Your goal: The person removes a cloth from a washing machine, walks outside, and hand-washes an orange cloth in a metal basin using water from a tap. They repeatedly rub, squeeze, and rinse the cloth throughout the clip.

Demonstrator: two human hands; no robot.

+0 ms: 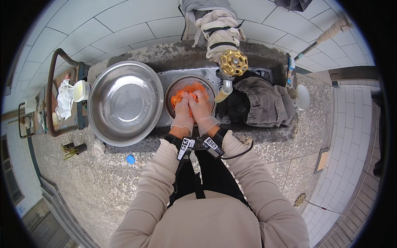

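Observation:
Both hands are in thin see-through gloves, side by side inside a small metal basin (168, 99) set in the stone sink. My left hand (183, 110) is closed on a bunched orange cloth (191, 87). Close against it, my right hand (201, 110) grips the same cloth, its fingertips partly hidden in the folds. Just right of the basin, a tap spout (224, 91) hangs below a brass wheel handle (233, 62). Dark grey trousers (264, 101) lie heaped in the sink's right part, beside darker, wet-looking fabric (236, 103).
A large shiny metal basin (126, 103) rests tilted over the sink's left end. Left of it, a metal-framed stand (51, 95) carries a pale tub (81, 91) and white cloth. A white bowl (303, 97) sits right of the sink. A blue object (130, 159) lies on the floor.

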